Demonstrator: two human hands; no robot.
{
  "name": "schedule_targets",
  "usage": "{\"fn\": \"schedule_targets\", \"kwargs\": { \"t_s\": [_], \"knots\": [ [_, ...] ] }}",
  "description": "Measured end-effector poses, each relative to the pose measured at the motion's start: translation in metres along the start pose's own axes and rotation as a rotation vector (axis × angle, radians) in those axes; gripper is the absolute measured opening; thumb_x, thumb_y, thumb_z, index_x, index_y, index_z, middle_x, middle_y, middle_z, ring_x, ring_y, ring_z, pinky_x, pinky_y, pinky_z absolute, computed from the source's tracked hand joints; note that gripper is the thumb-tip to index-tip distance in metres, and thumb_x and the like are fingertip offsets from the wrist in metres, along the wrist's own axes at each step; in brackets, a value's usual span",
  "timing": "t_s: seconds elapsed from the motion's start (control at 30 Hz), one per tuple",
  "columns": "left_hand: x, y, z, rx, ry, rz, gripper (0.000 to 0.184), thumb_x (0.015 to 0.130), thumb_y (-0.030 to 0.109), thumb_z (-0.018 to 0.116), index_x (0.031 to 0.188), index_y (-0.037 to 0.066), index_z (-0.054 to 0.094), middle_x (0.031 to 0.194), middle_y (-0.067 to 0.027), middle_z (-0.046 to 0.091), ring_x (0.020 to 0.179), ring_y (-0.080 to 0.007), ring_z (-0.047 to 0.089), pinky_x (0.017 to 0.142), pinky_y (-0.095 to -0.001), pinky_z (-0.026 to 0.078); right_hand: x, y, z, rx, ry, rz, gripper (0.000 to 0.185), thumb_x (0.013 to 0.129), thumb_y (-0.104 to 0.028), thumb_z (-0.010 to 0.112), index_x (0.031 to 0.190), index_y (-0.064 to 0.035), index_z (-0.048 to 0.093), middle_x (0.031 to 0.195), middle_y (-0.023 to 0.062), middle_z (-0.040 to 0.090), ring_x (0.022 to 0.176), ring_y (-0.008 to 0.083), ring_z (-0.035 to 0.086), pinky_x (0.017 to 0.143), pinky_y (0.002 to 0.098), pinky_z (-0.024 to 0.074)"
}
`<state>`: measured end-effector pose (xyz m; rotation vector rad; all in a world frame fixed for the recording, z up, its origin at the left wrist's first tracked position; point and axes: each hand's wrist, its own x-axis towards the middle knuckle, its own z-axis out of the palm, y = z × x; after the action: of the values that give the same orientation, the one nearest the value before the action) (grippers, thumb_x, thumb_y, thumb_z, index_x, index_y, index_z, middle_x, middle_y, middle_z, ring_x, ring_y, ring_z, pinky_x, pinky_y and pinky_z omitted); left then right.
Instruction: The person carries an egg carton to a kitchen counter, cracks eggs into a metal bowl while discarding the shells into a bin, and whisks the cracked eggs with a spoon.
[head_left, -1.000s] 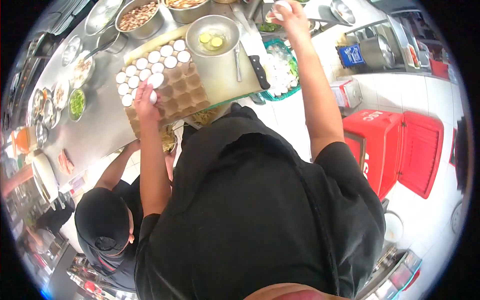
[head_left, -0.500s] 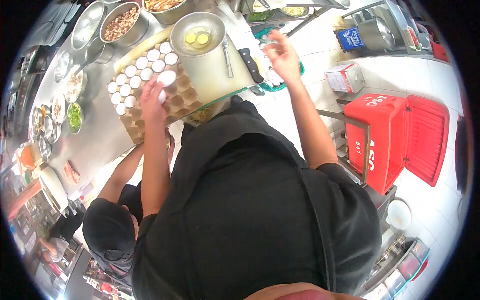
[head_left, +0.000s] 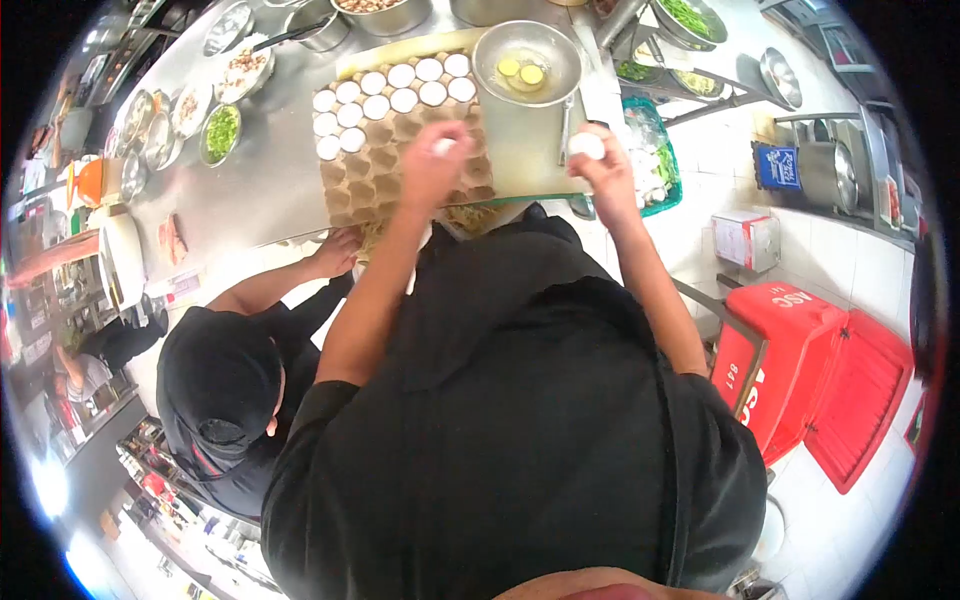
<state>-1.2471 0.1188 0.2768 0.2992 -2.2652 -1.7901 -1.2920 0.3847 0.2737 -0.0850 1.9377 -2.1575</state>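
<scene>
My left hand [head_left: 430, 172] is closed round a white egg [head_left: 443, 147], above the empty cups on the right of the cardboard egg tray [head_left: 358, 190]. Rows of white eggs [head_left: 403, 99] fill the tray's far cups. Between its fingertips my right hand [head_left: 608, 178] grips another white egg [head_left: 586, 147], over the right edge of the cutting board [head_left: 520, 165]. Beyond both hands stands a metal bowl [head_left: 487, 62] with two yolks [head_left: 521, 71] in clear egg white. A metal utensil [head_left: 566, 125] lies beside the bowl, its lower end close to my right hand.
A teal basket [head_left: 676, 190] holding pale shells and green scraps is right of the board. Chopped greens [head_left: 221, 133] and other ingredients fill bowls at left. A co-worker in a black cap [head_left: 220, 375] reaches under the counter edge. A red cooler [head_left: 790, 330] stands open at right.
My right hand, empty and spread before, now grips an egg. My left hand held two eggs over the tray and now shows one. The view has shifted, so the counter appears farther right.
</scene>
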Motion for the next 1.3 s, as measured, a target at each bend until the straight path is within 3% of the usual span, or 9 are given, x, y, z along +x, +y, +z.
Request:
{"fn": "schedule_targets", "kwargs": {
  "t_s": [0.07, 0.23, 0.3, 0.4, 0.53, 0.83, 1.07, 1.13, 1.3],
  "knots": [
    [0.009, -0.017, -0.051, 0.189, 0.202, 0.072, 0.021, 0.084, 0.015, 0.075, 0.103, 0.007, 0.069, 0.093, -0.0015, 0.068, 0.088, -0.012, 0.062, 0.081, -0.0293, 0.051, 0.0, 0.0, -0.026, 0.234, 0.229, 0.112, 0.03, 0.094, -0.006, 0.056, 0.124, -0.0062, 0.053, 0.101, 0.0085, 0.061, 0.084, 0.0187, 0.063, 0.074, 0.0327, 0.0554],
    [0.021, -0.025, -0.146, 0.461, 0.51, 0.043, 0.029, 0.083, 0.018, 0.075, 0.105, 0.001, 0.068, 0.099, -0.0135, 0.068, 0.091, -0.0221, 0.064, 0.082, -0.0341, 0.051, -0.024, 0.019, -0.127, 0.212, 0.742, 0.2, 0.027, 0.096, -0.012, 0.057, 0.118, -0.0023, 0.045, 0.102, 0.0131, 0.059, 0.077, 0.0235, 0.065, 0.066, 0.0356, 0.058],
    [0.027, -0.07, -0.182, 0.528, 0.506, -0.031, 0.034, 0.08, 0.02, 0.077, 0.108, 0.002, 0.068, 0.104, -0.0164, 0.067, 0.095, -0.0283, 0.064, 0.085, -0.0382, 0.051, -0.032, 0.053, -0.151, 0.192, 0.894, 0.253, 0.033, 0.096, -0.015, 0.059, 0.12, -0.0012, 0.042, 0.099, 0.0145, 0.058, 0.076, 0.0234, 0.065, 0.057, 0.034, 0.0562],
    [0.027, -0.051, -0.183, 0.783, 0.479, -0.012, 0.039, 0.079, 0.023, 0.076, 0.112, 0.004, 0.068, 0.108, -0.0175, 0.066, 0.1, -0.0331, 0.063, 0.089, -0.0412, 0.05, -0.038, 0.08, -0.135, 0.196, 1.074, 0.183, 0.034, 0.095, -0.015, 0.06, 0.12, -0.0012, 0.041, 0.094, 0.014, 0.059, 0.073, 0.0216, 0.063, 0.052, 0.0324, 0.0521],
    [0.037, -0.061, -0.186, 0.89, 0.436, -0.102, 0.044, 0.079, 0.029, 0.075, 0.115, 0.005, 0.067, 0.11, -0.0161, 0.065, 0.102, -0.032, 0.063, 0.09, -0.0414, 0.05, -0.031, 0.114, -0.083, 0.013, 0.649, 0.274, 0.034, 0.097, -0.017, 0.055, 0.126, -0.0032, 0.045, 0.096, 0.0096, 0.06, 0.081, 0.0211, 0.062, 0.063, 0.034, 0.0535],
    [0.049, -0.072, -0.196, 0.892, 0.371, -0.179, 0.047, 0.078, 0.033, 0.075, 0.115, 0.006, 0.067, 0.109, -0.0152, 0.067, 0.101, -0.031, 0.064, 0.088, -0.0412, 0.051, -0.014, 0.056, -0.102, 0.653, 0.705, 0.235, 0.023, 0.09, -0.018, 0.061, 0.108, -0.0073, 0.053, 0.093, 0.0078, 0.059, 0.076, 0.0196, 0.058, 0.067, 0.031, 0.0485],
    [0.05, -0.064, -0.185, 0.913, 0.45, -0.163, 0.04, 0.079, 0.031, 0.071, 0.109, 0.004, 0.069, 0.103, -0.0167, 0.069, 0.095, -0.0327, 0.066, 0.085, -0.0434, 0.052, 0.075, -0.051, -0.039, 0.09, 0.377, 0.004, 0.028, 0.085, -0.01, 0.068, 0.111, -0.0074, 0.059, 0.097, 0.0052, 0.062, 0.086, 0.0164, 0.061, 0.075, 0.0305, 0.0511],
    [0.052, -0.073, -0.19, 0.857, 0.468, -0.178, 0.038, 0.08, 0.03, 0.07, 0.107, 0.004, 0.07, 0.102, -0.0175, 0.069, 0.096, -0.0331, 0.066, 0.085, -0.0433, 0.052, 0.11, -0.053, -0.012, -0.091, 0.257, -0.165, 0.032, 0.086, -0.015, 0.069, 0.114, -0.004, 0.059, 0.103, 0.0088, 0.065, 0.095, 0.0193, 0.063, 0.081, 0.0328, 0.0512],
    [0.048, -0.062, -0.189, 0.77, 0.463, -0.191, 0.035, 0.08, 0.029, 0.069, 0.106, 0.005, 0.07, 0.103, -0.017, 0.069, 0.099, -0.0335, 0.066, 0.087, -0.0417, 0.052, 0.165, -0.058, 0.048, -0.797, 0.101, -0.149, 0.05, 0.091, -0.042, 0.063, 0.12, -0.0022, 0.056, 0.103, 0.0232, 0.068, 0.102, 0.0386, 0.065, 0.089, 0.0432, 0.0488]
  ]
}}
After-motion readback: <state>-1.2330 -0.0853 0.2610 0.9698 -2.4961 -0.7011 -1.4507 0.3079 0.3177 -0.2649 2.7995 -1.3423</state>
